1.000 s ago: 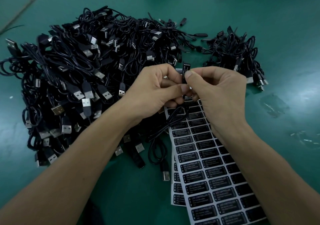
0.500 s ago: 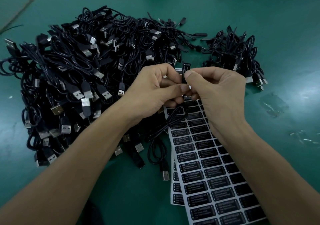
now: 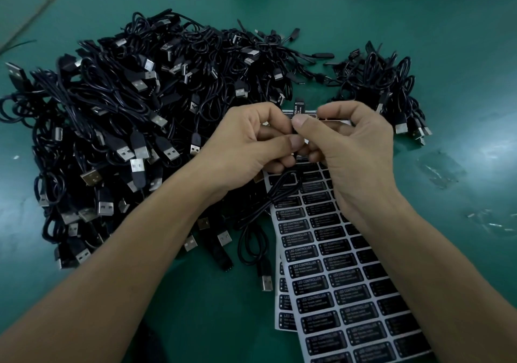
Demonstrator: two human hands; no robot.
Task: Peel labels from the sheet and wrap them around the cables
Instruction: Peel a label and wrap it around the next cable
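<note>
The left hand (image 3: 251,145) and the right hand (image 3: 355,150) are held together just above the middle of the view, with the thumb tips touching. A thin black cable (image 3: 277,192) is pinched between them by the curled thumb and fingers of each hand. A small black label with white print (image 3: 299,109) is seen standing upright out of the pinch, at 12 o'clock from the thumbs. How far it is wrapped around the cable cannot be told, as that part is hidden by the fingers. Below the hands the cable is hung towards 6 o'clock, passed over the top corner of a sheet, looped on the table and ended in a silver USB plug (image 3: 267,282).

That white sheet of black rectangular labels (image 3: 344,292) is laid flat on the green table top (image 3: 433,32) and runs from under the hands to 5 o'clock; its right side is crossed by the right forearm. A second sheet of the same kind (image 3: 283,306) is mostly covered by it, so that only the left edge is shown. A large heap of black USB cables (image 3: 120,116) is spread from 9 to 12 o'clock of the hands. A smaller heap of black cables (image 3: 386,83) is seen at 2 o'clock. A few shiny clear scraps (image 3: 439,169) are scattered at 3 o'clock.
</note>
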